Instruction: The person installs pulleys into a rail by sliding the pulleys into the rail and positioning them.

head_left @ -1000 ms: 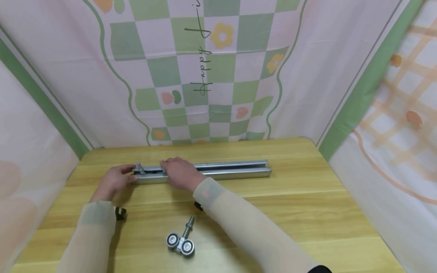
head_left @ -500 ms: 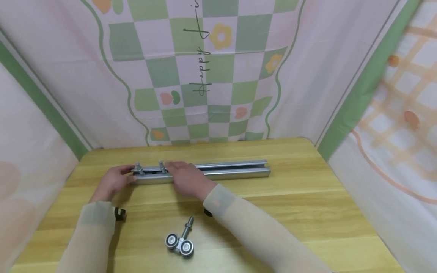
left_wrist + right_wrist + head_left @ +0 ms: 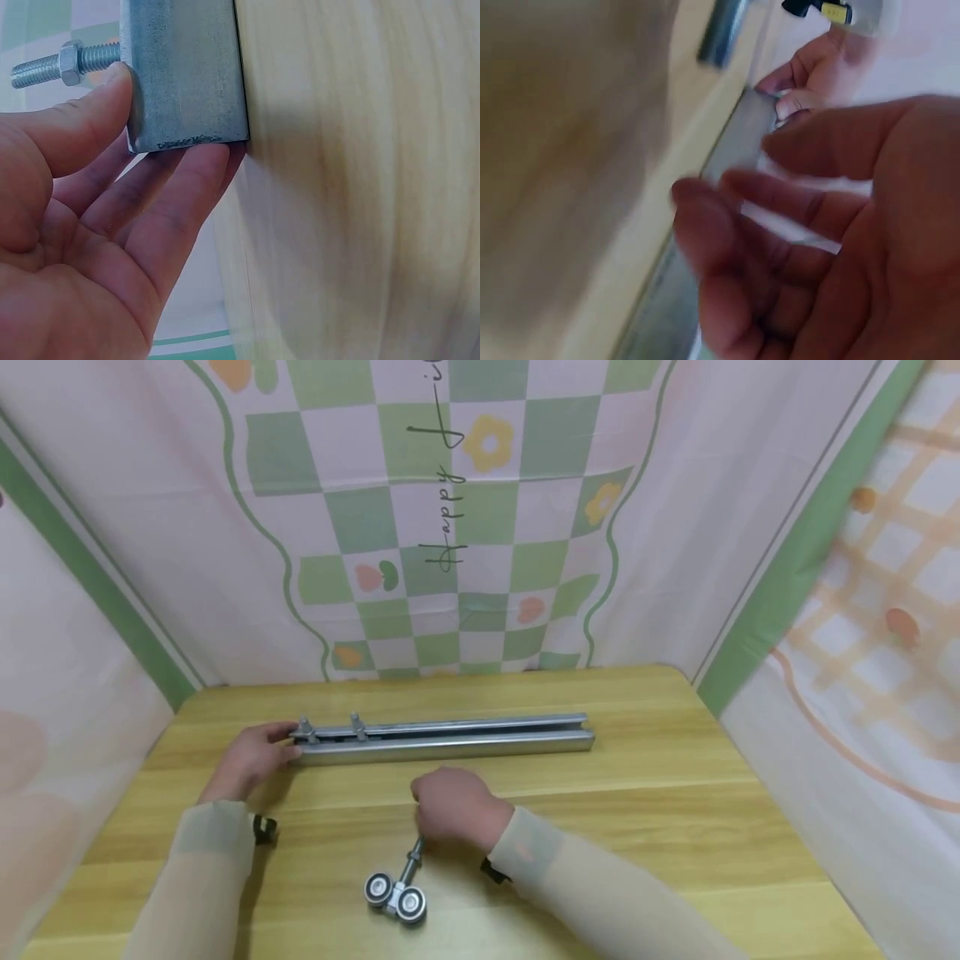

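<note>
In the head view, we see a slotted metal rail (image 3: 480, 748) along the tabletop's (image 3: 712, 827) far edge, two bolts (image 3: 358, 727) rising near its left end. The left hand (image 3: 251, 758) pinches that end; should its grip slacken, we think the rail could shift. Nearer the front edge lies a roller trolley (image 3: 397, 897); a nudge from the right hand (image 3: 456, 806) might swing its threaded shank aside.

In the left wrist view, we find scuffed grey metal and a hexagonal nut (image 3: 70, 63).

In the blurred right wrist view, the right grip is loosely curled, holding nothing.
</note>
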The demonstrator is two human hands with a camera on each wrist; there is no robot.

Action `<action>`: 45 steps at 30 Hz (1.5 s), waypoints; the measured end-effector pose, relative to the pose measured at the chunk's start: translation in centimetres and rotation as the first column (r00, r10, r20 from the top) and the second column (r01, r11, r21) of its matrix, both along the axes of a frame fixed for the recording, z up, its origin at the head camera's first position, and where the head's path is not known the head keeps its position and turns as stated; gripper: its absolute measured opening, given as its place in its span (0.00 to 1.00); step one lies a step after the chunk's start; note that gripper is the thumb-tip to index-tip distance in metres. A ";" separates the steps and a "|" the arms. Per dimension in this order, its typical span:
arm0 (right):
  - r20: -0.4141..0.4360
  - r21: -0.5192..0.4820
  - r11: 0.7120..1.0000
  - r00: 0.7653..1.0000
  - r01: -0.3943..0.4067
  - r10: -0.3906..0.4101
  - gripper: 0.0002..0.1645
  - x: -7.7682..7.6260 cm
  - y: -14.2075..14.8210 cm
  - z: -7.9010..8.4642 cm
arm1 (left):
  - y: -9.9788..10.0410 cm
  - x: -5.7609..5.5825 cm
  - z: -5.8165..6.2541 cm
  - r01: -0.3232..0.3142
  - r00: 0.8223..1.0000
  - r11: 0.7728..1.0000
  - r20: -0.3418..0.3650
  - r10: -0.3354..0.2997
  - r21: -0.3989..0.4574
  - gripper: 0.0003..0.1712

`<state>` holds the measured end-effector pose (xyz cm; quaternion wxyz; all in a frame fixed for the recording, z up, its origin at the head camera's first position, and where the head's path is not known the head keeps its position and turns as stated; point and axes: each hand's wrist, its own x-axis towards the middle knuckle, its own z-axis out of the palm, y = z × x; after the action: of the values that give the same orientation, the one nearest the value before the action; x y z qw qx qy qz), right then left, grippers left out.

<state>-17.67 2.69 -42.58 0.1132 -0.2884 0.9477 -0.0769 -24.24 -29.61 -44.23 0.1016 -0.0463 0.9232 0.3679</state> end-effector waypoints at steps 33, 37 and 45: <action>0.253 -0.183 0.973 0.963 0.139 -0.091 0.12 1.4 -0.5 -2.1 | -0.3 -0.1 -0.2 0.001 1.000 1.000 -0.002 -0.001 0.005 0.36; 0.251 -0.175 0.973 0.962 0.149 -0.102 0.11 1.1 0.2 -2.1 | -0.3 -0.1 -0.2 -0.002 1.000 1.000 0.006 0.002 0.007 0.36; 0.228 -0.133 0.986 0.971 0.104 -0.072 0.13 -0.1 2.6 -1.5 | -0.1 -0.2 -0.2 -0.011 1.000 1.000 0.013 0.011 0.014 0.36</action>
<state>-17.75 5.27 -44.05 0.1937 -0.2431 0.9329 -0.1818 -24.40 -29.72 -44.47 0.1059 -0.0532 0.9196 0.3747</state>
